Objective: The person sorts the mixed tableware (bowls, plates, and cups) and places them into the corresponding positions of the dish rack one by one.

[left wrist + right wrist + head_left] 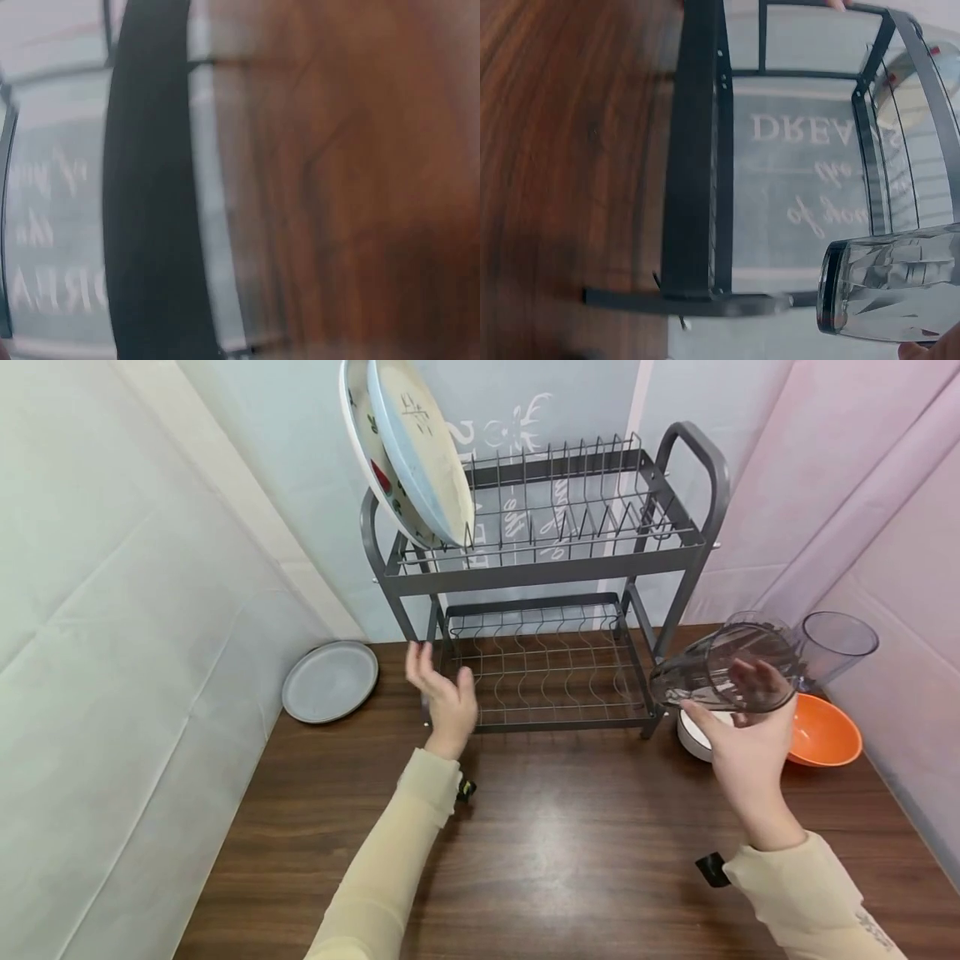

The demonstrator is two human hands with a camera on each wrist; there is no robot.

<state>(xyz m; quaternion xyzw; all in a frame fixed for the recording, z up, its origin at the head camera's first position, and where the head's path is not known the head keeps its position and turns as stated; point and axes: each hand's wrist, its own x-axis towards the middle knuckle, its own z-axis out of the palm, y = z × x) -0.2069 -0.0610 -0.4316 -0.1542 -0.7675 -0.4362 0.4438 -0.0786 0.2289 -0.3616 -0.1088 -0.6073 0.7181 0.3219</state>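
Observation:
My right hand (753, 756) grips a clear, dark-tinted drinking glass (693, 672), thumb on the near side and fingers behind. The glass lies tilted in the air, its base towards the right end of a dark metal dish rack (540, 578). In the right wrist view the thick base of the glass (900, 281) overlaps the background near the rack frame (690, 150). My left hand (450, 706) holds nothing; its fingers are loosely extended beside the rack's lower left corner. The left wrist view is blurred, with a dark rack bar (154, 187) across it.
A patterned plate (360, 422) and a pale blue-rimmed plate (427, 452) stand in the upper tier's left end. A grey plate (330, 683) lies left of the rack. At right are a white bowl (693, 739), an orange bowl (828, 735) and another clear glass (832, 647).

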